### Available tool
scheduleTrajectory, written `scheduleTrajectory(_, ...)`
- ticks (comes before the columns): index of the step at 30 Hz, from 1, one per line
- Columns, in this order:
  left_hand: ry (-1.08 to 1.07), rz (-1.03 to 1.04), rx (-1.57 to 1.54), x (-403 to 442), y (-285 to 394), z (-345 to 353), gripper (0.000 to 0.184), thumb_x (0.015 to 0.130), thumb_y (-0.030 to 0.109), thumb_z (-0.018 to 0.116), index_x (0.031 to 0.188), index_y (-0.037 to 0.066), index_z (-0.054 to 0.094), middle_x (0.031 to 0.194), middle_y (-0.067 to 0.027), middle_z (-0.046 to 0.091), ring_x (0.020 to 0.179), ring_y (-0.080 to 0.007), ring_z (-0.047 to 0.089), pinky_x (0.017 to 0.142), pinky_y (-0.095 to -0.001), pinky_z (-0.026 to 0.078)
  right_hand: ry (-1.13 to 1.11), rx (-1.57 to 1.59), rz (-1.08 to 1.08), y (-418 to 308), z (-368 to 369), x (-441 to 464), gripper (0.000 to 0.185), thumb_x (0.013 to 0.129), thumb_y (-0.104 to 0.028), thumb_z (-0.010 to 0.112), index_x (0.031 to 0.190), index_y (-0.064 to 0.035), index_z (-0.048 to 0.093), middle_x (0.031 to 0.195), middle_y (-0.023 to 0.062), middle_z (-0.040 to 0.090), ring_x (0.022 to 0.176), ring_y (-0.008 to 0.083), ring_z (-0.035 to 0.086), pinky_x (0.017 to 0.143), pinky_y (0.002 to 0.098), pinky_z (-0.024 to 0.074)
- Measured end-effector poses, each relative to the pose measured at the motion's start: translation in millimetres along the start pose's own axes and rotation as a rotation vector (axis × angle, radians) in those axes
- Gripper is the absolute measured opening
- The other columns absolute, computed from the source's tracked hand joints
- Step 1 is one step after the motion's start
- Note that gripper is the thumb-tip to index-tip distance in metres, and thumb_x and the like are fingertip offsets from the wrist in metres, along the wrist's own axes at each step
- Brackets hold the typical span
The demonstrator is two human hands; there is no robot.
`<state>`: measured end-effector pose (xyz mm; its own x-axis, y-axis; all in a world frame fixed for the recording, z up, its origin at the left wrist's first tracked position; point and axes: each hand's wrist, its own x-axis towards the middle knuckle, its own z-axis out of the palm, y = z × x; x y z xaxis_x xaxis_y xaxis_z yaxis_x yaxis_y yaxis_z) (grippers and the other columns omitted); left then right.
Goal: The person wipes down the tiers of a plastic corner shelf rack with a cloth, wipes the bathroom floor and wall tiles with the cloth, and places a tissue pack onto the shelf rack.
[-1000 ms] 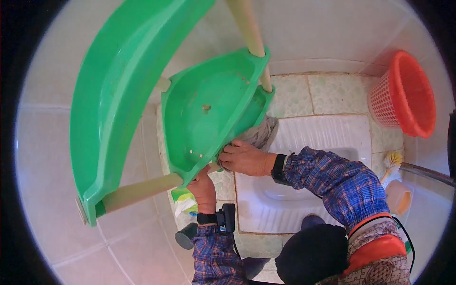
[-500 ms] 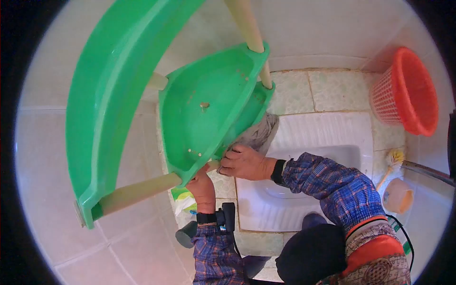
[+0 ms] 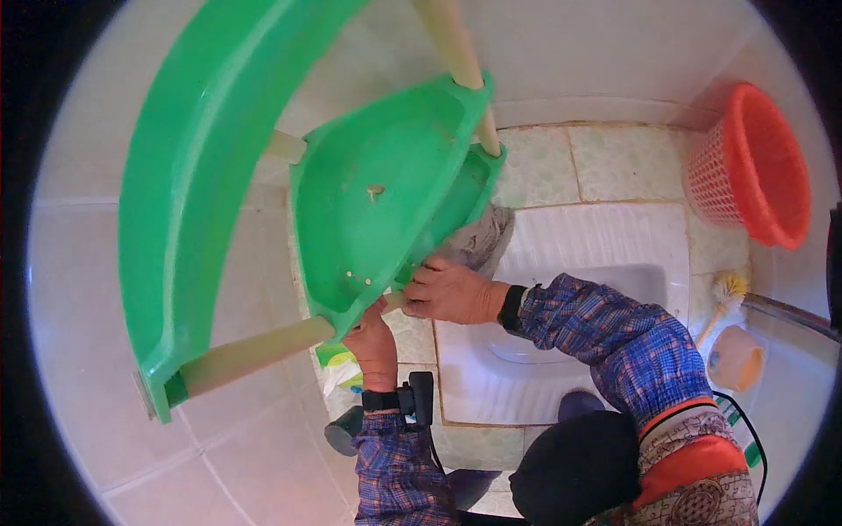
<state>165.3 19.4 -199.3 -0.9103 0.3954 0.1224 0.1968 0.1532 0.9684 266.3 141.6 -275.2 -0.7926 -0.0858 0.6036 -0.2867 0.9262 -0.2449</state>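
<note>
A green plastic corner rack (image 3: 351,237) with pale posts leans over on the left, its tiers facing me. My left hand (image 3: 374,351) is closed around the pale post just under the middle tier, its fingertips partly hidden behind the rim. Beside it, my right hand (image 3: 456,294) is closed on a wet-looking grey cloth (image 3: 482,241) against the lowest tier (image 3: 460,197) and its post. The cloth bunches out beyond the knuckles. Small bits of dirt and a brownish scrap (image 3: 375,190) lie in the middle tier.
A white squat toilet (image 3: 605,232) is set in the tiled floor beneath my right arm. At the right wall are a red basket (image 3: 772,167), a toilet brush (image 3: 728,294) and a small tub (image 3: 735,359). A green-and-white packet (image 3: 338,368) lies below the rack.
The rack has shifted very slightly up and left. My right hand has moved a little with the cloth; my left hand keeps its hold on the post.
</note>
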Motion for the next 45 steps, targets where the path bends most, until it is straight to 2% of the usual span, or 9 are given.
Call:
scheduleTrajectory(7,0.0,0.026,0.06,1,10,4,0.01,0.084,0.003,0.058,0.074,0.001,0.06,0.073,-0.0065,0.063,0.073,-0.0173,0.06,0.075,-0.0359,0.052,-0.061,0.01,0.478,42,-40,-1,0.014,0.081,-0.022,0.061,0.092,-0.0196,0.069,0.094,0.0023,0.059,0.093,0.0217,0.059,0.079,0.0392,0.0443)
scheduleTrajectory(10,-0.018,0.025,0.062,2,4,3,0.01,0.084,0.003,0.058,0.075,0.001,0.061,0.074,-0.007,0.064,0.073,-0.0175,0.06,0.075,-0.0353,0.052,0.247,0.162,0.442,29,-1,31,0.014,0.081,-0.022,0.061,0.091,-0.0176,0.07,0.093,0.0048,0.059,0.096,0.0228,0.058,0.08,0.0411,0.0437)
scheduleTrajectory(13,-0.011,-0.011,0.027,2,12,3,0.01,0.085,0.003,0.058,0.076,0.001,0.061,0.074,-0.0071,0.064,0.072,-0.0176,0.06,0.074,-0.0344,0.052,0.0,0.103,0.39,15,32,34,0.013,0.081,-0.022,0.061,0.09,-0.0177,0.07,0.092,0.0033,0.059,0.098,0.022,0.058,0.081,0.0407,0.0432)
scheduleTrajectory(22,0.026,0.03,0.005,3,4,1,0.011,0.085,-0.001,0.054,0.075,0.002,0.055,0.069,-0.0057,0.057,0.066,-0.0185,0.057,0.071,-0.0369,0.052,-0.06,0.013,0.167,18,-32,-6,0.014,0.08,-0.02,0.058,0.091,-0.0198,0.067,0.092,-0.0017,0.057,0.098,0.0189,0.057,0.082,0.0366,0.0431)
scheduleTrajectory(31,-0.037,0.039,-0.046,1,12,5,0.014,0.088,0.004,0.056,0.074,0.003,0.055,0.071,-0.0065,0.059,0.067,-0.0189,0.057,0.071,-0.0374,0.051,-0.107,-0.241,0.341,104,-98,-70,0.031,0.081,-0.019,0.059,0.111,-0.0218,0.065,0.095,0.0018,0.056,0.096,0.0217,0.057,0.076,0.0375,0.0463)
scheduleTrajectory(37,-0.04,0.01,0.059,-2,4,-1,0.009,0.086,0.005,0.058,0.077,0.002,0.057,0.074,-0.008,0.062,0.071,-0.0184,0.059,0.074,-0.0355,0.051,0.481,-0.011,0.905,120,-92,-62,0.029,0.083,-0.006,0.062,0.111,-0.011,0.062,0.098,0.0124,0.058,0.095,0.0348,0.057,0.08,0.0429,0.0484)
scheduleTrajectory(40,-0.091,0.053,0.016,3,5,-4,0.003,0.087,0.003,0.056,0.088,0.001,0.058,0.077,-0.0068,0.062,0.073,-0.0173,0.059,0.074,-0.0349,0.051,0.45,0.355,1.066,105,-53,-53,0.024,0.085,-0.004,0.06,0.108,-0.008,0.06,0.098,0.0155,0.059,0.095,0.0376,0.058,0.083,0.0439,0.0483)
scheduleTrajectory(42,-0.15,0.089,0.001,6,-11,-13,0.019,0.091,0.001,0.053,0.109,-0.001,0.059,0.083,-0.0052,0.061,0.075,-0.0157,0.057,0.072,-0.0339,0.05,0.509,0.341,0.935,74,-30,-53,0.023,0.083,-0.006,0.06,0.106,-0.0085,0.061,0.096,0.0151,0.061,0.095,0.0367,0.059,0.082,0.044,0.0483)
scheduleTrajectory(45,-0.044,0.044,-0.055,3,8,1,0.01,0.086,0.004,0.058,0.077,0.002,0.056,0.072,-0.0065,0.061,0.071,-0.0174,0.059,0.073,-0.0353,0.051,0.067,0.234,0.629,54,-16,-66,0.02,0.081,-0.008,0.059,0.101,-0.0092,0.062,0.096,0.0141,0.061,0.094,0.0358,0.058,0.08,0.0453,0.0476)
